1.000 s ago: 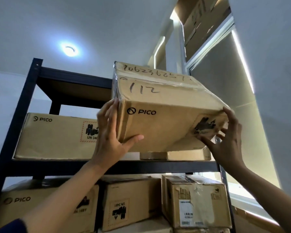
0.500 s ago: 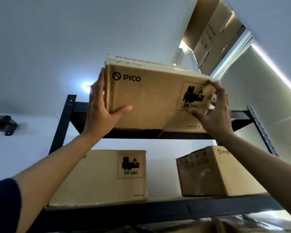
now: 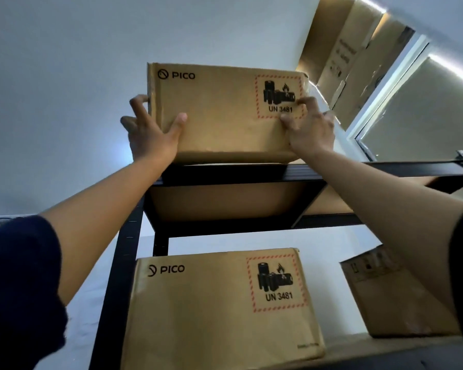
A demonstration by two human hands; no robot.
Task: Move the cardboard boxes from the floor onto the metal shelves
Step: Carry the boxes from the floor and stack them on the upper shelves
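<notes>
A brown PICO cardboard box point(image 3: 225, 113) with a UN 3481 battery label rests upright on the top tier of the black metal shelf point(image 3: 358, 170), at its left end. My left hand point(image 3: 151, 132) grips the box's lower left corner, thumb on the front face and fingers around the side. My right hand point(image 3: 309, 126) holds the lower right corner over the label's edge. Both arms reach up from below.
On the tier below stand a second PICO box point(image 3: 219, 311) at the left and a smaller brown box point(image 3: 393, 297) at the right. More cartons point(image 3: 342, 49) are stacked high against the ceiling at the upper right, beside a window frame point(image 3: 385, 84).
The box went from tilted at the middle tier up to the top tier, where it now stands level. My view tipped upward and both hands kept their hold.
</notes>
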